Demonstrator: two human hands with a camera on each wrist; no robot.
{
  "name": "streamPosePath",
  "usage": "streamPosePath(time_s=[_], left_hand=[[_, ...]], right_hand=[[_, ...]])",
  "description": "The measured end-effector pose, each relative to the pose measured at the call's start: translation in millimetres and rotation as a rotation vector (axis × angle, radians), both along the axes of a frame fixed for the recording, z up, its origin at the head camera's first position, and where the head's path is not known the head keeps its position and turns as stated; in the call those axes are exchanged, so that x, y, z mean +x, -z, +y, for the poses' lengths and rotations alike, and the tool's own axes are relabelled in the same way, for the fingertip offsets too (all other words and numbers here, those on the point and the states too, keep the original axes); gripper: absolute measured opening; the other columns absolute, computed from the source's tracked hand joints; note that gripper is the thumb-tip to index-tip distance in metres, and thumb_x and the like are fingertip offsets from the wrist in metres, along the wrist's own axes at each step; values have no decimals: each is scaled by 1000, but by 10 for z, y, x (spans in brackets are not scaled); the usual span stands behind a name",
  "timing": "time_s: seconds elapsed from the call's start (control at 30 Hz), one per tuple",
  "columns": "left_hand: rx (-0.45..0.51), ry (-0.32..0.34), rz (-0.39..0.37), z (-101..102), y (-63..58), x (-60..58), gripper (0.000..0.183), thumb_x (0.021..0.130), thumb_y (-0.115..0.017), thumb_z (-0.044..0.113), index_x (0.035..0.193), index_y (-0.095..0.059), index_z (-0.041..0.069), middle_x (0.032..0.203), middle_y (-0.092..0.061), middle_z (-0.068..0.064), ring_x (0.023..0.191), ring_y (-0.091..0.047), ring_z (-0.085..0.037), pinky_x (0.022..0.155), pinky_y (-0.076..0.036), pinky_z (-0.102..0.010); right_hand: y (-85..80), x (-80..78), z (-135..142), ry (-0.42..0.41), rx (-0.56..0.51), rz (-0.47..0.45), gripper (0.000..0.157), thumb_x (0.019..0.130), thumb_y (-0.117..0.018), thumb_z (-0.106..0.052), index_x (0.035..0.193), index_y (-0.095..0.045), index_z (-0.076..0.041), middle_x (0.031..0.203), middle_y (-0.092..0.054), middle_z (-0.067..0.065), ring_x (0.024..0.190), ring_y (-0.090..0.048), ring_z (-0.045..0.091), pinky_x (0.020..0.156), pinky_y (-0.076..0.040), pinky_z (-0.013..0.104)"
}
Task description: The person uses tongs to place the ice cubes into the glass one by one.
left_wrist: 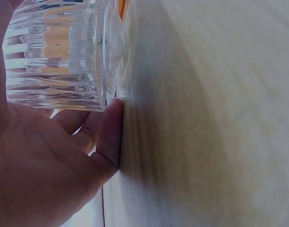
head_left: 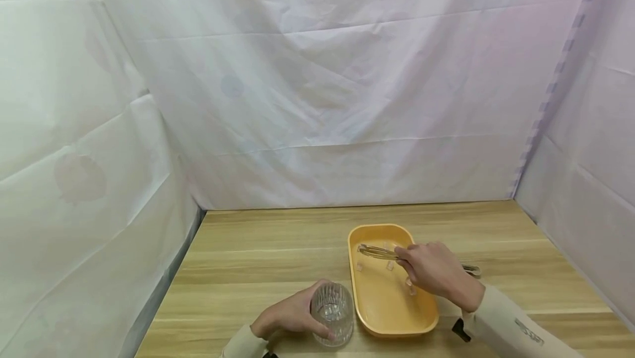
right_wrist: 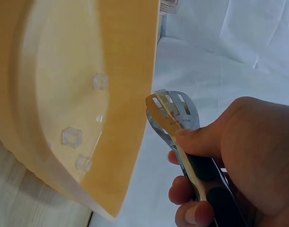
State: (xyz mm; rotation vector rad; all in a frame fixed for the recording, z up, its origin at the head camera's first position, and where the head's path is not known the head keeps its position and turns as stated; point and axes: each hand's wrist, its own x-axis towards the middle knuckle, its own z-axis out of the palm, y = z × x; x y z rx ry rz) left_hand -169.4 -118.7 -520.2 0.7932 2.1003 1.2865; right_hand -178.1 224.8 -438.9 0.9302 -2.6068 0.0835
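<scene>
My left hand (head_left: pixel 300 311) curls around a clear ribbed glass (head_left: pixel 333 314) that stands on the table, left of a yellow plastic basin (head_left: pixel 392 314). In the left wrist view the thumb and fingers wrap the side of the glass (left_wrist: pixel 54 56). Over the basin, my right hand (head_left: pixel 434 270) grips metal tongs (head_left: pixel 379 252) with slotted ends and dark grips. A clear bit shows at the tongs' tips (right_wrist: pixel 159 92); whether it is pinched there I cannot tell. Several small clear cubes (right_wrist: pixel 72 137) lie on the basin floor.
The wooden table (head_left: pixel 258 258) runs back to a white cloth curtain (head_left: pixel 317 99). More white cloth hangs at the left (head_left: pixel 79 181) and right (head_left: pixel 590 154) sides. The basin's raised rim stands close beside the glass.
</scene>
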Motion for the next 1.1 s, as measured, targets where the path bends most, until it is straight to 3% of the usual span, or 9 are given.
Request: streamPosePath(time_s=[0.77, 1.1], left_hand=[[23, 12, -2, -8, 31, -14, 80, 73, -89, 26, 138, -42, 33, 129, -55, 9, 122, -52, -11, 103, -39, -29], [12, 14, -14, -7, 17, -10, 80, 74, -89, 26, 138, -42, 34, 129, -55, 8, 122, -52, -11, 102, -40, -30]], right_hand=[[-172, 167, 12, -6, -93, 54, 18, 87, -74, -21, 82, -57, -25, 61, -40, -17, 46, -25, -5, 42, -23, 17], [-293, 267, -37, -54, -148, 92, 20, 85, -76, -19, 84, -56, -25, 62, -38, -18, 47, -23, -8, 42, -21, 15]])
